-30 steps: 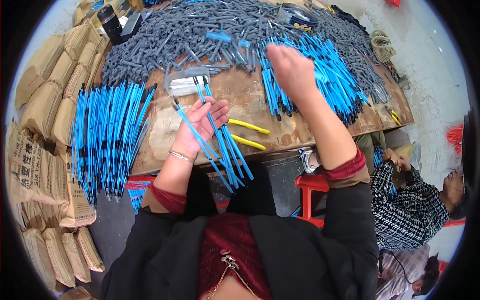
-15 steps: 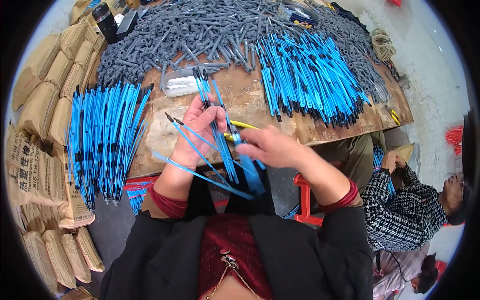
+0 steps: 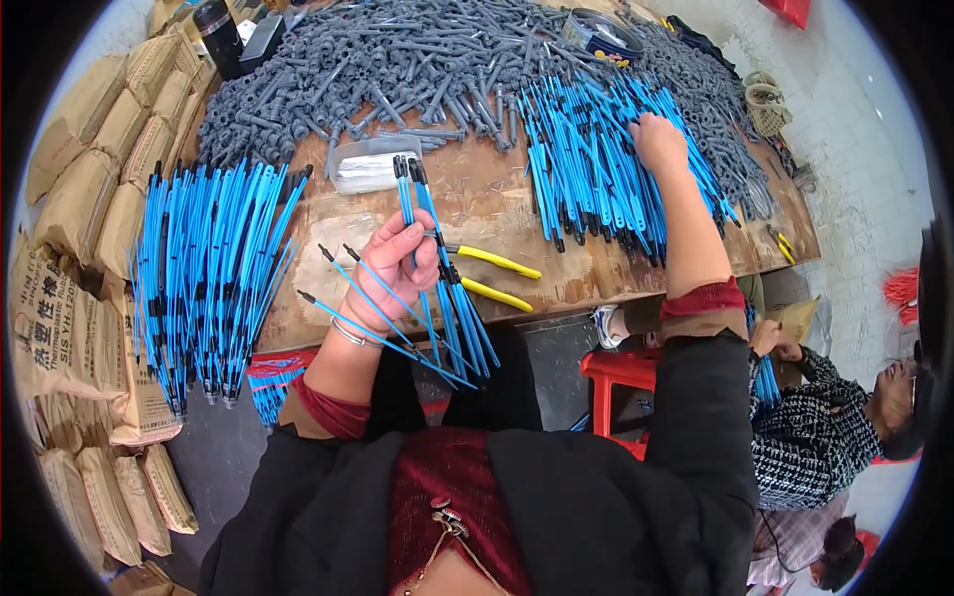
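My left hand (image 3: 396, 260) is closed around a small bunch of thin blue plastic strips (image 3: 459, 316) with black tips. The bunch stands upright through the fingers, and several loose strips slant across the wrist. Beyond the table's near edge, my right arm reaches to the right-hand pile of blue strips (image 3: 586, 164). There my right hand (image 3: 660, 144) rests on the pile with its fingers curled together; what they pinch is hidden. Beside the left hand lie yellow-handled pliers (image 3: 502, 263), their jaws covered by the strips.
Grey plastic wall plugs (image 3: 378, 60) heap along the table's back. Another pile of blue strips (image 3: 214, 268) hangs over its left edge. A clear tray (image 3: 360, 181) holds white slips. Paper sacks (image 3: 79, 209) stack at left. Right: a red stool (image 3: 616, 377) and a seated co-worker (image 3: 820, 427).
My right hand has left the strips by my left hand and moved far right onto the pile. The left hand keeps its bunch. The pliers show more fully, and the stool is more visible.
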`<state>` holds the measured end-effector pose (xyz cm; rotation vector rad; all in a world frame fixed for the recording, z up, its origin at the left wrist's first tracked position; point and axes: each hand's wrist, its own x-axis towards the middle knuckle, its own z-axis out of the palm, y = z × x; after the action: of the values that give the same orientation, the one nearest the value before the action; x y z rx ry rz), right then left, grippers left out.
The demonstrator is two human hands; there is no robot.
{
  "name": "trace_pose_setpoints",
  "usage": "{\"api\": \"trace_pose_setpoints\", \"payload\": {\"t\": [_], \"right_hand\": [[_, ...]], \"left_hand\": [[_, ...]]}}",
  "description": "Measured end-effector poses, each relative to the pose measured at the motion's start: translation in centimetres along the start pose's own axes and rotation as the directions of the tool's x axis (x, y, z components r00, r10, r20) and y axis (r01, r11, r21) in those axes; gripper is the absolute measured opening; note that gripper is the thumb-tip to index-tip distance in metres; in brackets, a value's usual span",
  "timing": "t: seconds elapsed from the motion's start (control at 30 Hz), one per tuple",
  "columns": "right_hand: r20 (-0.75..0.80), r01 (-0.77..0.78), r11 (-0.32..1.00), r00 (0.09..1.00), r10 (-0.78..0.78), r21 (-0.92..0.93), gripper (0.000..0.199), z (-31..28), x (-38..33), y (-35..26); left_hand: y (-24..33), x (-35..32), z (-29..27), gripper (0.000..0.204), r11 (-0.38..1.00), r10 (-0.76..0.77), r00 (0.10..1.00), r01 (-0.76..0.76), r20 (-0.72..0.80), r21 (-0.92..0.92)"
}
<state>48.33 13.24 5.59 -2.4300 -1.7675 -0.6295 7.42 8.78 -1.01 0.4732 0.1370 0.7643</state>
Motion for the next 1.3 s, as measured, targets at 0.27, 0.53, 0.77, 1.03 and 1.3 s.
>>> {"api": "trace_pose_setpoints", "payload": {"t": [0.27, 0.53, 0.77, 1.03, 1.3], "right_hand": [[-0.560, 0.243, 0.969, 0.796, -0.231, -0.055, 0.023, -13.5, -1.1, -4.6], [-0.134, 0.612, 0.454, 0.678, -0.723, 0.647, 0.016, -18.4, -13.0, -15.9], [0.084, 0.598, 0.705, 0.737, -0.671, 0.382, 0.016, -13.1, -15.6, -17.5], [0.285, 0.047, 0.389, 0.604, -0.744, 0.920, 0.025, -11.3, -12.3, -16.8], [0.079, 0.057, 0.997, 0.995, -0.060, 0.043, 0.030, 1.3, -3.6, -15.5]], "left_hand": [[0.2, -0.2, -1.1, 0.016, 0.999, 0.012, 1.000, -0.011, 0.024, -0.032], [0.0, -0.4, 1.6, 0.019, 0.989, 0.130, 0.979, -0.140, -0.154, -0.055], [-0.1, -0.6, 0.6, 0.030, 0.980, 0.169, 0.986, -0.168, 0.001, -0.105], [-0.2, -0.1, 0.7, 0.024, 0.988, 0.153, 0.984, -0.149, 0.090, -0.046], [1.1, -1.1, -0.7, 0.022, 0.992, 0.012, 0.956, 0.026, 0.294, -0.124]]}}
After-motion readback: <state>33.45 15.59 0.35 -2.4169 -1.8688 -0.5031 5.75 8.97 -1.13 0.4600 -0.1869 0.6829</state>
